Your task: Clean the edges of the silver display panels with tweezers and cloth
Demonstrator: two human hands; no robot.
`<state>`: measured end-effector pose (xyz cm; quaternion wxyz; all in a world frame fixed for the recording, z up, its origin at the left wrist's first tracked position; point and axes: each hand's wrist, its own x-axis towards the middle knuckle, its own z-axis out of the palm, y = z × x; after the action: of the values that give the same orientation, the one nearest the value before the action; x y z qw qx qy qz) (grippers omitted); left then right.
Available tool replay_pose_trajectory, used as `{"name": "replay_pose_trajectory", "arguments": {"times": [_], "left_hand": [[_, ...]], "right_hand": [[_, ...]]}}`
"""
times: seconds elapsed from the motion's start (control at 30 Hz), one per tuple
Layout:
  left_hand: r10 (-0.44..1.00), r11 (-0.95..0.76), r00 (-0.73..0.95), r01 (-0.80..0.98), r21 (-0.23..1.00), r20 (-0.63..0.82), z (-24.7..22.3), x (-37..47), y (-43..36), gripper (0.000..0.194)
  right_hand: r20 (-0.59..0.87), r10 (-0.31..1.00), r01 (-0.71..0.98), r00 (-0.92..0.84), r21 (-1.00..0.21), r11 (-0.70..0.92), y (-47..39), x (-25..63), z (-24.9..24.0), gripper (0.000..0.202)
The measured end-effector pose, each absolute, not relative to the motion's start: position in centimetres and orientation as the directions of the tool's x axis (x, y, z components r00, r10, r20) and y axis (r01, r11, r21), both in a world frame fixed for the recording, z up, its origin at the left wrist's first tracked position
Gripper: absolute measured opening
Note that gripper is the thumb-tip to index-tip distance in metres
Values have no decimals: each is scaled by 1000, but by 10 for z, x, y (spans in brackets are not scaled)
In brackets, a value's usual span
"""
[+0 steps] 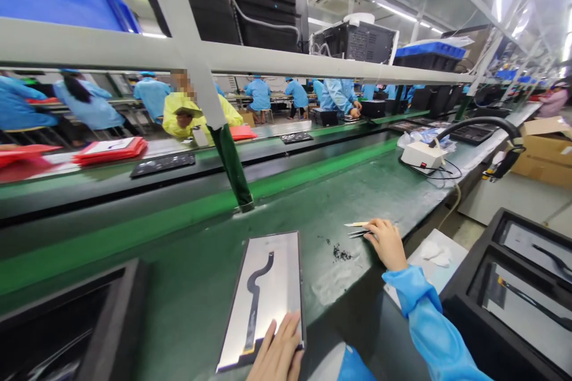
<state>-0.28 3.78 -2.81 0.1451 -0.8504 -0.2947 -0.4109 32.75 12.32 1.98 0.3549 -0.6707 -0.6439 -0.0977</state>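
A display panel lies on the green bench with its pale back up. A dark, curved flex cable runs along it. My left hand rests flat on the panel's near end, fingers stretched out. To the right, my right hand is at the bench's near edge, its fingers closed on tweezers. Beside them a thin pointed tool with a pale handle also reaches under the fingers; whether it is gripped too I cannot tell. Small black scraps are heaped between the panel and this hand.
Black foam trays with more panels stand at right; another dark tray is at left. A white box with a hose sits farther along the bench. A green-wrapped post rises behind the panel. Co-workers sit beyond the line.
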Motion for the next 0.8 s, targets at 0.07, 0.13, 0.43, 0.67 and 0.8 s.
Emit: {"name": "replay_pose_trajectory", "arguments": {"times": [0.07, 0.13, 0.43, 0.67, 0.8], "left_hand": [[411, -765, 490, 644, -2, 768, -19, -2, 30, 20], [446, -732, 463, 681, 14, 765, -12, 1, 24, 23], [537, -734, 495, 673, 90, 683, 1, -7, 14, 25], [587, -733, 490, 660, 166, 644, 4, -9, 10, 28], [594, -729, 470, 657, 191, 652, 2, -8, 9, 31]], "right_hand": [[552, 828, 929, 97, -348, 123, 126, 330, 23, 22], [524, 849, 919, 65, -364, 154, 129, 332, 27, 25], [408, 907, 776, -99, -538, 327, 34, 250, 26, 28], [317, 879, 683, -355, -554, 476, -26, 198, 7, 25], [348, 882, 699, -317, -543, 465, -25, 198, 5, 26]]}}
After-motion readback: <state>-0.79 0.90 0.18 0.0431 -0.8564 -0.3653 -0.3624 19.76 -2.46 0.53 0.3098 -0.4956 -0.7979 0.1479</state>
